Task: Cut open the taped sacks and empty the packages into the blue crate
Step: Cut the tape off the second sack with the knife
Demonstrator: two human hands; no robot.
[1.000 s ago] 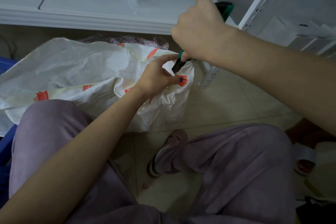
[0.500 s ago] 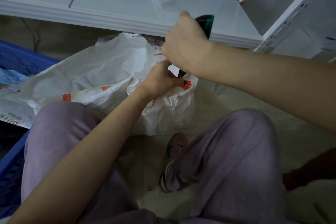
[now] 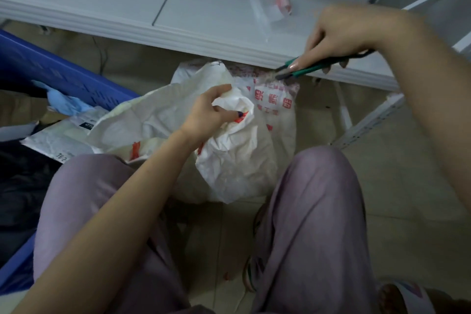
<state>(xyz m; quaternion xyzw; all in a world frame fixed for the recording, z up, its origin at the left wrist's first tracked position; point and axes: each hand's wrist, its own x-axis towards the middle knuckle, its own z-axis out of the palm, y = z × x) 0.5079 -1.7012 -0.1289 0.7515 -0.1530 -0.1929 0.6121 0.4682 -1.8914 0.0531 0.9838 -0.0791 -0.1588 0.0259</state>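
Observation:
A crumpled white woven sack [image 3: 229, 160] with red-printed tape lies on the floor between my knees. My left hand [image 3: 211, 115] grips a bunched fold at the sack's top. My right hand [image 3: 341, 33] holds a green-and-black utility knife [image 3: 308, 70] up and to the right of the sack, its tip pointing left near the shelf edge, apart from the sack. A second sack with red print [image 3: 277, 102] stands just behind. The blue crate [image 3: 51, 74] sits at the left, with white packages [image 3: 61, 135] and a pale blue item [image 3: 66, 103] in it.
A white shelf board [image 3: 178, 13] runs across the top, with scraps of clear and red tape [image 3: 275, 7] on it. A white metal rack upright [image 3: 369, 122] slants at the right. My legs in lilac trousers [image 3: 313, 211] and a shoe [image 3: 251, 273] fill the foreground on the tiled floor.
My right hand pulled the knife away from the sack, up and to the right. My left hand keeps its hold on the fold. The view swung left, showing more of the crate.

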